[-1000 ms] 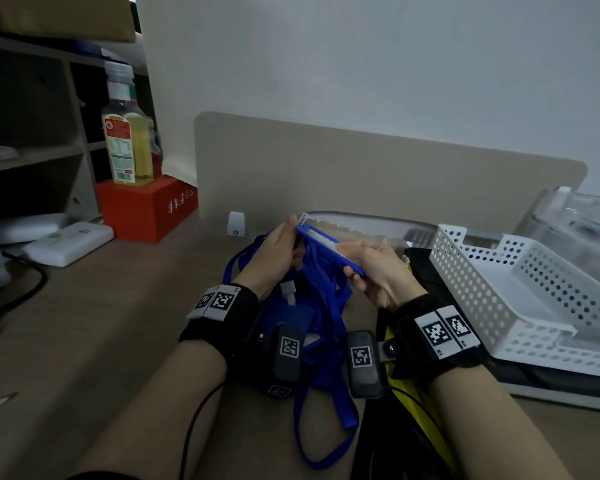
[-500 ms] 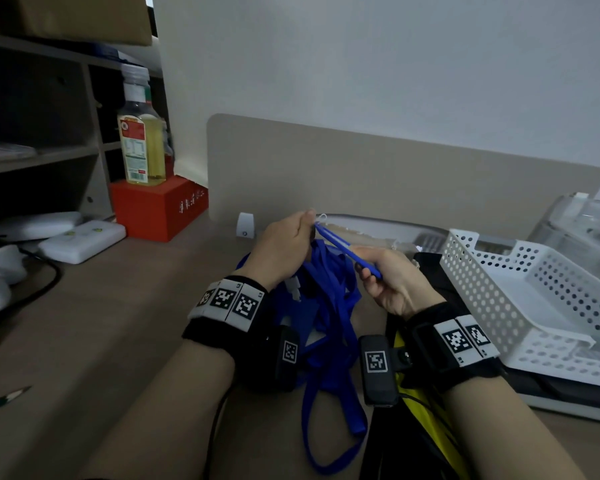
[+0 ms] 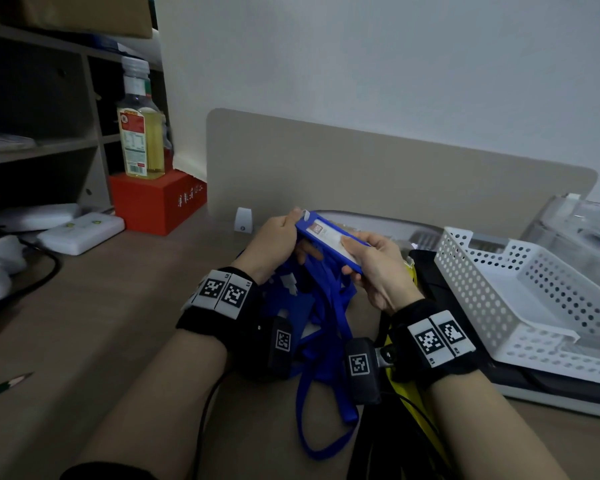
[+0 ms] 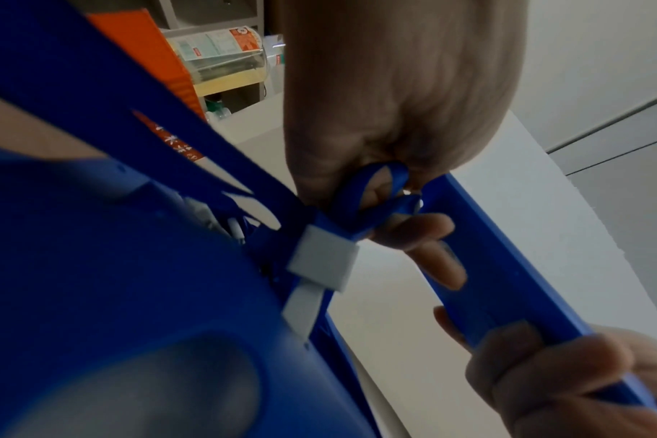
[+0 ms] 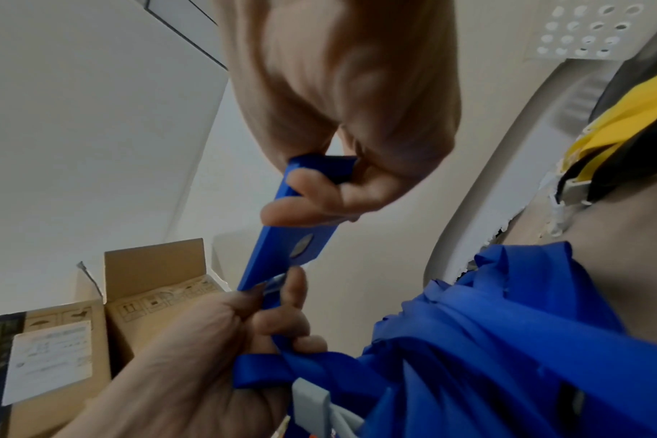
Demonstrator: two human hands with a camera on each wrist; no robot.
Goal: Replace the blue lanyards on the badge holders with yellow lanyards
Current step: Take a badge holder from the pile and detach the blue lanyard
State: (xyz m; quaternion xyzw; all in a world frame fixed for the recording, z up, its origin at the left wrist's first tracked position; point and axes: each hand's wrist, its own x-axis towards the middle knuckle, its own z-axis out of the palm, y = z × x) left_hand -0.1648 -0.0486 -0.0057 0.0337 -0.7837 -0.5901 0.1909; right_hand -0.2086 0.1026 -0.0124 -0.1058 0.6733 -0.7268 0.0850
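Above the desk, the right hand grips the lower end of a blue badge holder while the left hand pinches the blue lanyard loop at its top end. A white perforated basket sits to the right, a bottle on a red box to the left. Yellow lanyards lie mostly hidden behind the right wrist – the clip itself seems covered by fingers.

Blue badge holder tilted, lanyard seemingly attached
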